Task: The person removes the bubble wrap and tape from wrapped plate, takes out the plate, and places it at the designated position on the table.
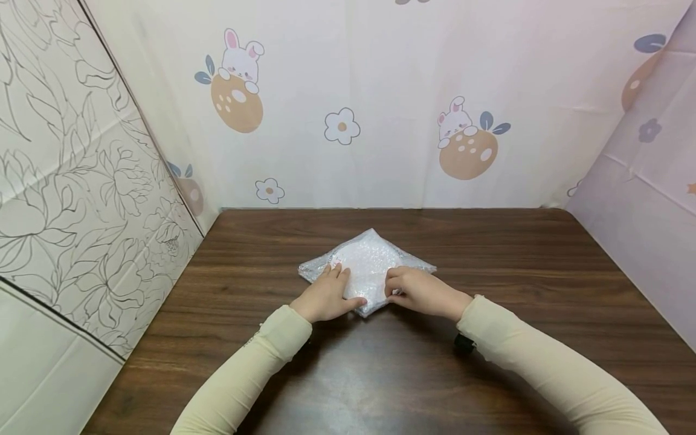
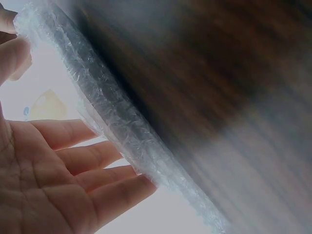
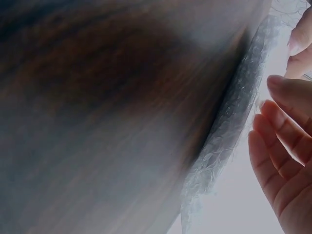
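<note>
A flat, diamond-turned bubble wrap package [image 1: 372, 241] lies on the table, with a white round shape showing on its upper side. The left hand [image 1: 326, 295] rests on its near left edge, fingers spread and fairly straight over the top, thumb toward the near corner. Seen from the left wrist, that hand's fingertips [image 2: 146, 183] touch the wrap's edge. At the near right edge the right hand [image 1: 418, 291] has its fingers curled, with thumb and forefinger pinching at the bubble wrap [image 3: 234, 107]. What exactly lies between those fingertips is hard to make out.
The dark wood-grain table [image 1: 261, 241] extends around the package. A patterned curtain [image 1: 348, 163] hangs behind it, and a panel with line-drawn flowers [image 1: 98, 181] stands at the left. Something small and black [image 1: 464, 344] sits under the right cuff.
</note>
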`<state>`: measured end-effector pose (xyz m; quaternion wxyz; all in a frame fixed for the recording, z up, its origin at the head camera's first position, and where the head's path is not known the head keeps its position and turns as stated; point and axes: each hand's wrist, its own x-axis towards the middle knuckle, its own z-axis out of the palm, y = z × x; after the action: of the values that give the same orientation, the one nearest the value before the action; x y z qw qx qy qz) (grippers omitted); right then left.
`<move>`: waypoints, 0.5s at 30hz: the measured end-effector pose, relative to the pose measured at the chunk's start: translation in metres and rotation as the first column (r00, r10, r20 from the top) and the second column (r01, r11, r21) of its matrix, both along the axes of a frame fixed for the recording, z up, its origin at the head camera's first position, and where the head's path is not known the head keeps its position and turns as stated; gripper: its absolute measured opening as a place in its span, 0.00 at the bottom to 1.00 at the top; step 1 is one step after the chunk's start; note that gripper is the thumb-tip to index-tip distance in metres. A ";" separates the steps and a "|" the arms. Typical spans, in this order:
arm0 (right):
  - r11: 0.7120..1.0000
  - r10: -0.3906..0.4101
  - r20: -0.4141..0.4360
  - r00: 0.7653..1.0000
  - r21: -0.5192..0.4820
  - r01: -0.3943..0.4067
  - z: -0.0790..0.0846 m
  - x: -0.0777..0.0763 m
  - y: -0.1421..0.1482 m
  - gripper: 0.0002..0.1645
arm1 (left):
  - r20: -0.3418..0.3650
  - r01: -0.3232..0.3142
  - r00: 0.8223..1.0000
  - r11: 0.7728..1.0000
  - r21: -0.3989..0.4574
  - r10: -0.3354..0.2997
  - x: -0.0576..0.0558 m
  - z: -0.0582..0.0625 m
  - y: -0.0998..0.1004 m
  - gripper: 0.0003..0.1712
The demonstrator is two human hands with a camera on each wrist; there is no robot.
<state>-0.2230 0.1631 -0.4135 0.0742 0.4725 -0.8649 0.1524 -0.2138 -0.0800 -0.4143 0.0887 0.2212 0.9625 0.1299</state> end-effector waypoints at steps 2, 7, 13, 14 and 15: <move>1.000 -0.003 0.021 1.000 -0.008 0.003 0.000 -0.001 0.001 0.06 | -0.001 -0.001 1.000 1.000 0.001 0.001 0.000 0.000 0.000 0.50; 1.000 -0.003 0.067 0.998 -0.030 0.005 0.001 -0.002 0.001 0.06 | 0.001 0.000 1.000 1.000 0.003 0.000 0.000 0.000 0.000 0.50; 0.999 -0.020 0.127 0.992 -0.047 0.026 0.002 -0.004 0.001 0.06 | 0.001 0.001 1.000 1.000 0.004 -0.001 0.000 0.000 0.000 0.51; 0.998 -0.029 0.144 0.989 -0.051 0.036 0.002 -0.003 0.001 0.06 | 0.003 0.001 1.000 1.000 0.003 -0.001 0.000 0.000 0.000 0.51; 0.997 -0.036 0.163 0.986 -0.058 0.046 0.002 -0.003 0.002 0.06 | 0.004 0.001 1.000 1.000 0.002 -0.001 0.000 0.000 0.000 0.51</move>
<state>-0.2265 0.1646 -0.4111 0.0215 0.4381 -0.8725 0.2153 -0.2135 -0.0800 -0.4147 0.0903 0.2214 0.9621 0.1312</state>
